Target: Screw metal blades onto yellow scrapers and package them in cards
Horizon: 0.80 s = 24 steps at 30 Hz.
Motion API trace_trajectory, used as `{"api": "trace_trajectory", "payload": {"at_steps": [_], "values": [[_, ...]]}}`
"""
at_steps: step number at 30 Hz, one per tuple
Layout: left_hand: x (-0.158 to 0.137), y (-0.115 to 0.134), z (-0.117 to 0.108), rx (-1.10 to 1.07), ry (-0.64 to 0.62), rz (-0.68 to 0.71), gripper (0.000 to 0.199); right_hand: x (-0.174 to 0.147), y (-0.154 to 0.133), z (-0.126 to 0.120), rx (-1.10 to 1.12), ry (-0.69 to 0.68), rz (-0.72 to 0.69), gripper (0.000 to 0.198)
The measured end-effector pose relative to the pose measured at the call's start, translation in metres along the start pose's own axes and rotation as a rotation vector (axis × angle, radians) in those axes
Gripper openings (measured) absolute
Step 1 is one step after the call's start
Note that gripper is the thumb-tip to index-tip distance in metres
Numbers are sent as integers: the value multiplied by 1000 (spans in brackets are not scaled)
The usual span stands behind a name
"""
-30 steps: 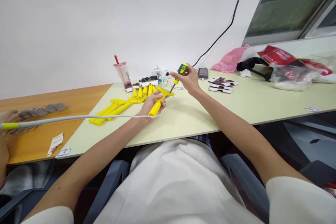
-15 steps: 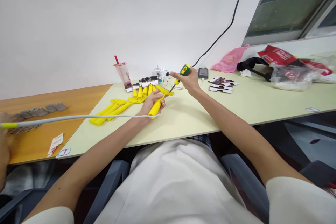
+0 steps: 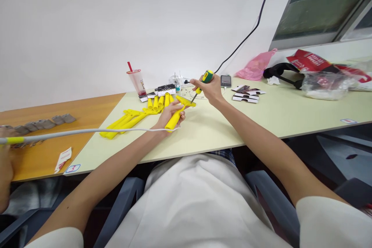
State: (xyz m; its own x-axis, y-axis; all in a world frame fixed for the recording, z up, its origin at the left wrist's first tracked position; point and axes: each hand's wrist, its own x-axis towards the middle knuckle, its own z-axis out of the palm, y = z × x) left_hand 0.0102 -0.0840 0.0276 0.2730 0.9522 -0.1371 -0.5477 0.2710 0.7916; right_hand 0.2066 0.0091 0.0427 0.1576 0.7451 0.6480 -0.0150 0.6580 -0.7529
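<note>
My left hand [image 3: 167,116] is closed around the handle of a yellow T-shaped scraper [image 3: 174,120], its crosshead pointing away from me above the table. In my right hand [image 3: 212,88] is a screwdriver [image 3: 207,77] with a green and yellow handle. Its shaft slants down to the left, and the tip meets the scraper's crosshead; any screw there is too small to see. Just left of my left hand lie several similar yellow scrapers [image 3: 130,123], some with their round handle ends facing me.
A plastic cup with a red straw [image 3: 136,81] stands behind the scrapers. Right of my hands are a phone [image 3: 226,81], small cardboard sleeves [image 3: 245,95], a pink bag [image 3: 255,66] and clear plastic wrapping [image 3: 324,85]. A grey cable [image 3: 72,133] crosses from the left, near another person's hand [image 3: 5,162].
Both hands, with the scraper and screwdriver, have shifted slightly right in view. The screwdriver still meets the crosshead, and its handle has turned a little. The view itself has moved slightly.
</note>
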Motion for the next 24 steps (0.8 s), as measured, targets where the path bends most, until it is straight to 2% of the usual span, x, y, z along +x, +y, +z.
{"api": "trace_trajectory", "payload": {"at_steps": [7,13,17,24], "values": [[5,-5,-4,28,-51,0,43,-3,-2,4,92,1,-46,75],[2,1,-1,32,-27,14,41,-5,-2,6,210,-85,42,81],[1,0,0,67,-54,17,41,-4,-5,8,265,-62,90,76],[1,3,1,42,-9,30,46,-6,-18,11,306,-96,111,74]]}}
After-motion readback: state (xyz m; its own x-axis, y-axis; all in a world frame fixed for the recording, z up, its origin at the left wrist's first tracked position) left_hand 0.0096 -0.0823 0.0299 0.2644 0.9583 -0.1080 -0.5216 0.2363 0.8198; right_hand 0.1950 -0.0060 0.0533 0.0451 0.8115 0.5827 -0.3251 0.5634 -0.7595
